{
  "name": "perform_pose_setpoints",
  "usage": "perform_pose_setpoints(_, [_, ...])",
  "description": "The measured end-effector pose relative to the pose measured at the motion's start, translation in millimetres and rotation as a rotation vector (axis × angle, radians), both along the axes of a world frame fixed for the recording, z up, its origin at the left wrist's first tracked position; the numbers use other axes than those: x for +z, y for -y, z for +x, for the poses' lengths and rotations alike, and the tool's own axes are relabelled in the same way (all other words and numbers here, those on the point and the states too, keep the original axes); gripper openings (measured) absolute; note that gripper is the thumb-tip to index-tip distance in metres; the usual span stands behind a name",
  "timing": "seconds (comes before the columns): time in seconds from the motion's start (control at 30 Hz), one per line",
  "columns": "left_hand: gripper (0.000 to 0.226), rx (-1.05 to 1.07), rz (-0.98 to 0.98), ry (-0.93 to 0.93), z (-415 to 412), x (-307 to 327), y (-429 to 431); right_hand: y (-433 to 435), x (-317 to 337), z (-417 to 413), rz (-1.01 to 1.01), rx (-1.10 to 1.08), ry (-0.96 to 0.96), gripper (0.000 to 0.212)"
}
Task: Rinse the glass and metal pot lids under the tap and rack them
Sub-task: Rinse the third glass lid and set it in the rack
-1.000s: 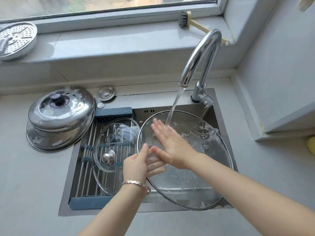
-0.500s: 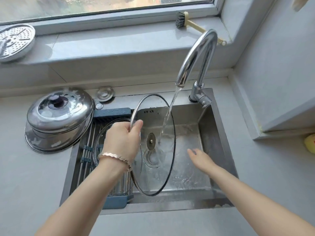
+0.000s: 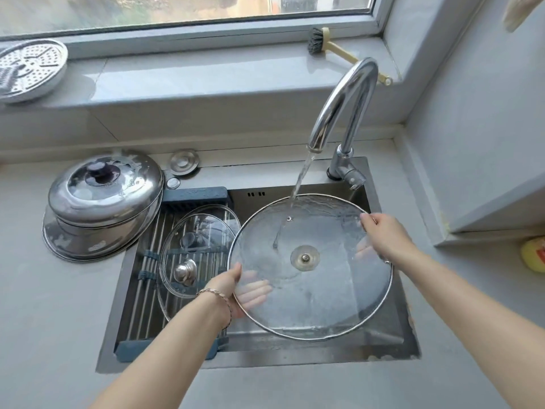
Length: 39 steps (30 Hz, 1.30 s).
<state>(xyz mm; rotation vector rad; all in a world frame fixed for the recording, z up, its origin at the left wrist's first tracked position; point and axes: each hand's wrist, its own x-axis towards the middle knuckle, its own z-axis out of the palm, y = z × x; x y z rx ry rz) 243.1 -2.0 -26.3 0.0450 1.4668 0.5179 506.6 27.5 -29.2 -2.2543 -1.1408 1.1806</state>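
Water (image 3: 301, 178) from the tap (image 3: 346, 104) lands on the far part of the large glass lid (image 3: 318, 299), held underside up over the right side of the sink (image 3: 395, 346). The left hand (image 3: 230, 286) pinches its near-left rim and the right hand (image 3: 383, 237) its right rim, fingers showing through the glass. A smaller glass lid (image 3: 203, 240) lies on the rack (image 3: 141, 293) across the sink's left side; metal lids (image 3: 103, 199) sit stacked on the counter (image 3: 59, 320) by its far-left corner.
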Motion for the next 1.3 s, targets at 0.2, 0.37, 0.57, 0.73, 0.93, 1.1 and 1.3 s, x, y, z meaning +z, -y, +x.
perform_pose_setpoints(0.2, [0.036,0.092,-0.137,0.084,29,-17,-4,-16,35,3,0.247,0.135,0.153,0.029])
perform_pose_setpoints(0.37, [0.032,0.138,-0.036,0.126,30,-8,-24,-20,40,7,0.459,0.067,0.035,0.024])
perform_pose_setpoints(0.57, [0.029,0.076,0.316,-0.01,2,17,-45,-18,-1,-2,0.487,-0.245,-0.26,0.025])
perform_pose_setpoints(0.73, [0.009,-0.117,0.546,-0.295,-19,49,-45,-16,-35,-31,0.401,-0.351,-0.411,0.026])
perform_pose_setpoints(0.93, [0.003,-0.214,0.579,-0.446,-18,78,-37,0,-54,-44,-0.067,-0.091,-0.322,0.028])
perform_pose_setpoints(1.1, [0.006,-0.297,0.47,-0.486,-3,67,-26,19,-3,-58,-0.129,0.57,0.121,0.064])
perform_pose_setpoints(1.3, [0.013,-0.285,0.321,-0.396,19,51,-27,69,69,-96,0.012,1.072,0.145,0.08])
